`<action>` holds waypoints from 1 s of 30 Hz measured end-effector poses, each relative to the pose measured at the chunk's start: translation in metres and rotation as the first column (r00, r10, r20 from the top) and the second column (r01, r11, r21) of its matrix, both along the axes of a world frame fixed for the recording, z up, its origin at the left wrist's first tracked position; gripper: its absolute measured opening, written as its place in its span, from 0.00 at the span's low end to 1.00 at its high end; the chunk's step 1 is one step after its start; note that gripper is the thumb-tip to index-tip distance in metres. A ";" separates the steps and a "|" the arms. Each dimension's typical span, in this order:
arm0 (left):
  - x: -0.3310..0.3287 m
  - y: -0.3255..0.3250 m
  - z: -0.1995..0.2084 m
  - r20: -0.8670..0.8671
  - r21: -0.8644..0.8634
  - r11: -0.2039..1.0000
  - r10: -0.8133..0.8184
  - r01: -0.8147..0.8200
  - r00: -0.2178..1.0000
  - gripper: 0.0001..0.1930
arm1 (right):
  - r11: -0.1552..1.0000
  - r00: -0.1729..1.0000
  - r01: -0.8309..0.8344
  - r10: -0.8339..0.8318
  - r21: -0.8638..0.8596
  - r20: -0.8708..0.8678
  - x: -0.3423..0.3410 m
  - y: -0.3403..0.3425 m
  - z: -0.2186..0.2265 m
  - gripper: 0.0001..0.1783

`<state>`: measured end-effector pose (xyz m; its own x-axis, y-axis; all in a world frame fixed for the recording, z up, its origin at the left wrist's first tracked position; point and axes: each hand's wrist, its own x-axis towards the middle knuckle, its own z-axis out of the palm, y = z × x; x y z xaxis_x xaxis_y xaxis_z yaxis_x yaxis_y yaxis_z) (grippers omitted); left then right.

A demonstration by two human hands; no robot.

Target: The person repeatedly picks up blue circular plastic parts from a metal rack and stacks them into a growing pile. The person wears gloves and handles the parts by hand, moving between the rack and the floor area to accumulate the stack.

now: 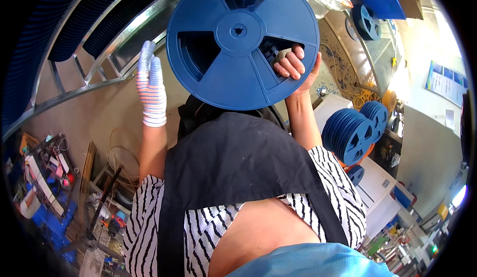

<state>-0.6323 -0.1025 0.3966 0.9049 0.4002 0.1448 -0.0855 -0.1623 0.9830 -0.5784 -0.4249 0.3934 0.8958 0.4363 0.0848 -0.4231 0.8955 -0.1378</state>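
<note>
A large blue plastic reel (233,73) is held up in front of my chest, its flat round side facing me. Bare, my right hand (293,64) grips it at the right edge, the fingers hooked through a cut-out and the thumb outside the rim. My left hand (150,88), in a striped knit glove, is raised just left of the reel with fingers stretched out, apart from the rim. Whatever lies behind the reel is mostly hidden.
Stacked blue reels (348,134) stand at the right by a white cabinet (370,190). A metal rack (84,89) with dark rolls curves along the upper left. A standing fan (90,242) and cluttered bench are at lower left. Yellow cable (366,98) lies at the right.
</note>
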 end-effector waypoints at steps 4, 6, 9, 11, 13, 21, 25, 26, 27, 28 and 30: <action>0.021 -0.039 0.006 -0.035 0.001 0.999 0.037 -0.037 0.999 0.21 | 1.000 0.998 -0.003 0.004 0.021 -0.057 0.037 -0.019 -0.007 0.22; 0.037 -0.052 0.000 0.054 0.153 0.988 -0.006 -0.003 0.999 0.21 | 1.000 0.995 -0.010 0.013 0.029 -0.100 0.054 -0.033 -0.007 0.22; 0.063 -0.082 0.006 -0.121 -0.100 0.990 0.086 -0.099 0.989 0.22 | 0.999 0.993 -0.046 0.048 0.022 -0.108 0.077 -0.052 -0.013 0.23; 0.082 -0.103 0.011 -0.247 0.088 0.996 0.001 0.022 0.969 0.25 | 0.998 0.993 -0.065 0.064 -0.002 -0.098 0.091 -0.065 -0.014 0.23; 0.103 -0.128 -0.003 -0.437 0.297 0.923 -0.096 0.244 0.894 0.36 | 0.992 0.988 -0.122 0.117 -0.041 -0.097 0.105 -0.070 -0.014 0.27; 0.137 -0.180 -0.069 -0.251 -0.317 0.943 -0.190 0.105 0.949 0.46 | 0.690 0.981 -0.109 -0.043 -0.715 -0.191 0.123 -0.052 0.029 0.25; 0.124 -0.132 -0.060 0.053 -0.997 -0.073 -0.412 0.025 0.910 0.33 | 0.751 0.969 -0.086 -0.090 -0.654 -0.231 0.137 -0.085 0.012 0.23; 0.124 -0.129 -0.057 0.159 -0.972 -0.225 -0.399 0.072 0.903 0.35 | 0.777 0.974 -0.051 -0.100 -0.627 -0.203 0.140 -0.094 0.008 0.22; 0.128 -0.128 -0.063 0.335 -0.910 -0.359 -0.342 0.208 0.878 0.34 | 0.792 0.971 -0.018 -0.130 -0.610 -0.198 0.137 -0.105 0.006 0.21; 0.127 -0.129 -0.061 0.333 -0.909 -0.358 -0.319 0.213 0.887 0.34 | 0.826 0.964 -0.006 -0.145 -0.563 -0.223 0.136 -0.115 0.004 0.21; 0.126 -0.130 -0.058 0.323 -0.908 -0.366 -0.295 0.206 0.899 0.35 | 0.860 0.951 0.045 -0.193 -0.509 -0.241 0.131 -0.128 0.005 0.21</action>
<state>-0.5063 -0.2322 0.3384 0.9520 -0.2857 -0.1098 0.2692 0.9523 -0.1437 -0.4478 -0.5531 0.3984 0.8977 0.2426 -0.3677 -0.4039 0.7863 -0.4675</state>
